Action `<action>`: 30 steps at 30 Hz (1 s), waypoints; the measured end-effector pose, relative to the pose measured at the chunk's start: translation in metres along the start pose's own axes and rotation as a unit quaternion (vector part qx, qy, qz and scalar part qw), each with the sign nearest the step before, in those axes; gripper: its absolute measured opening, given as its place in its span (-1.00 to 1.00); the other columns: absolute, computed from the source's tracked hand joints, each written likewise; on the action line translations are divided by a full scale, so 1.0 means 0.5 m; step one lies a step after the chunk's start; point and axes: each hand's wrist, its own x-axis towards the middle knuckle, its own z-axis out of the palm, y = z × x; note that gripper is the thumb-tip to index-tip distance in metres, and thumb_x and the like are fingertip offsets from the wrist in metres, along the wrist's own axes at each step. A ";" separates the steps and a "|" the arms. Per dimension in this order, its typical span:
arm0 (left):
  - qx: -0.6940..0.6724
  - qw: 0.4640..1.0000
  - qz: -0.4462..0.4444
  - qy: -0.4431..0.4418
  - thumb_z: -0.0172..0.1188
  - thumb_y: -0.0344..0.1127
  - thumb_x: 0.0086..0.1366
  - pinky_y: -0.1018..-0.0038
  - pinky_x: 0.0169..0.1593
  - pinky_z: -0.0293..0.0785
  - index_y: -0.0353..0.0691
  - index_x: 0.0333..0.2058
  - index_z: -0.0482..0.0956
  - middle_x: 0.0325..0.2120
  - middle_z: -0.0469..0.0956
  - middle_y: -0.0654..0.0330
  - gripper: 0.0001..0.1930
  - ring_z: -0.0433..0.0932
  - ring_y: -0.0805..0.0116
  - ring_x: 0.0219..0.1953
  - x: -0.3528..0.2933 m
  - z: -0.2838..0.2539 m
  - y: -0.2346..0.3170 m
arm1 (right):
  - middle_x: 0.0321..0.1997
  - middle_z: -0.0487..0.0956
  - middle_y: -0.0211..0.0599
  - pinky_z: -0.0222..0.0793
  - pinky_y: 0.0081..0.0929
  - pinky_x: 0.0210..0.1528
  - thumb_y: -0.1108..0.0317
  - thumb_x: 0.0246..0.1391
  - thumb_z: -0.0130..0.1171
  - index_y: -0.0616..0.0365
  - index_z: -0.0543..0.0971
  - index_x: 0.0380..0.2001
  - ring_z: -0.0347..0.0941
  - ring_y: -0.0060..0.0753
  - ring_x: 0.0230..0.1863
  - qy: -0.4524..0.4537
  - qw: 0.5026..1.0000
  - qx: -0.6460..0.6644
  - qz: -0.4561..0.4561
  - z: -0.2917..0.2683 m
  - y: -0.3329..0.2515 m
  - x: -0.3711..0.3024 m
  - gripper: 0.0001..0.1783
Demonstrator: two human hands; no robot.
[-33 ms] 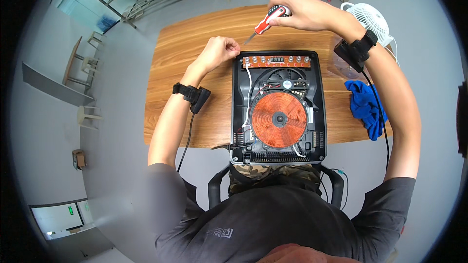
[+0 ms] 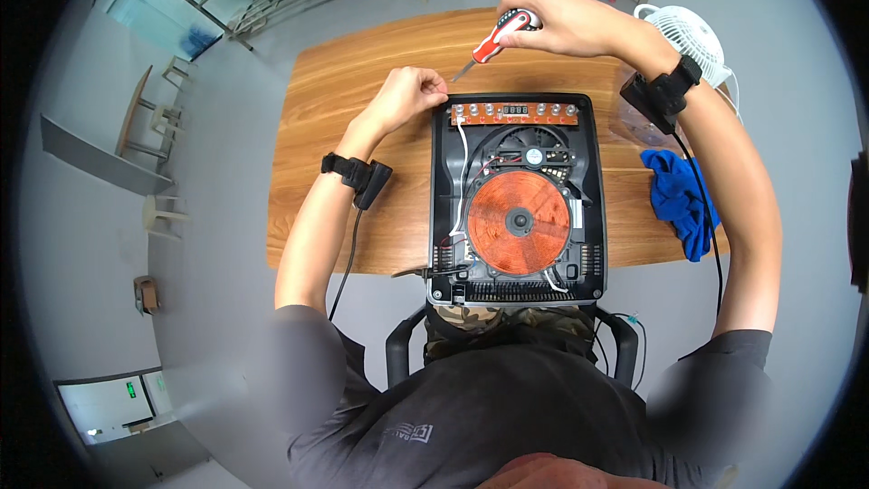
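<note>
An opened induction cooker [image 2: 593,208] lies at the table's near edge, its black housing uncovered. Inside are a round copper coil [image 2: 493,235], a cooling fan [image 2: 518,138] and an orange circuit board [image 2: 496,118] with a small display. My right hand [image 2: 552,23] grips a screwdriver [image 2: 496,43] by its red and white handle, beyond the cooker. Its shaft slants down toward the cooker's far left corner, apart from the housing. At that corner, my left hand [image 2: 407,93] is closed in a pinch. Whatever its fingertips hold, if anything, is too small to make out.
On the right lie a blue cloth [image 2: 674,199] and a clear plastic container [image 2: 641,118], partly behind my right forearm. A white fan [image 2: 688,36] stands at the far right. Cables hang from both wrist straps. The wooden table [image 2: 353,63] has a rounded far edge.
</note>
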 end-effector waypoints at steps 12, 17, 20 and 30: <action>0.078 0.995 0.060 0.029 0.40 -0.35 0.23 0.25 -0.15 0.60 -0.36 -0.31 0.70 -0.40 0.70 -0.07 -0.83 0.72 0.02 -0.28 -0.007 0.029 -0.013 | -0.42 0.66 0.02 0.49 -0.16 -0.25 0.05 0.24 0.27 0.28 0.65 -0.24 0.63 0.04 -0.34 -0.035 0.999 -0.020 -0.029 0.027 -0.022 0.042 -0.58; 0.062 0.997 0.041 0.024 0.40 -0.35 0.24 0.24 -0.14 0.60 -0.37 -0.28 0.69 -0.39 0.71 -0.07 -0.82 0.72 0.01 -0.28 -0.013 0.023 -0.015 | -0.42 0.66 0.03 0.50 -0.14 -0.25 0.08 0.22 0.27 0.30 0.65 -0.25 0.63 0.07 -0.34 -0.039 0.998 -0.019 -0.038 0.032 -0.035 0.054 -0.59; 0.079 0.994 0.066 0.049 0.42 -0.36 0.23 0.31 -0.20 0.60 -0.39 -0.34 0.64 -0.44 0.68 -0.02 -0.81 0.70 0.15 -0.35 -0.011 0.025 -0.014 | -0.39 0.65 0.04 0.49 -0.13 -0.22 0.08 0.23 0.28 0.30 0.64 -0.23 0.62 0.09 -0.30 -0.051 0.998 -0.025 -0.040 0.029 -0.040 0.056 -0.59; 0.076 0.995 0.063 0.028 0.32 -0.38 0.20 0.21 -0.13 0.59 -0.35 -0.30 0.64 -0.42 0.68 -0.03 -0.84 0.69 -0.01 -0.28 0.007 0.029 -0.004 | -0.41 0.67 0.03 0.52 -0.10 -0.22 0.10 0.16 0.31 0.29 0.64 -0.27 0.64 0.10 -0.30 -0.043 0.995 -0.074 -0.046 0.028 -0.048 0.059 -0.61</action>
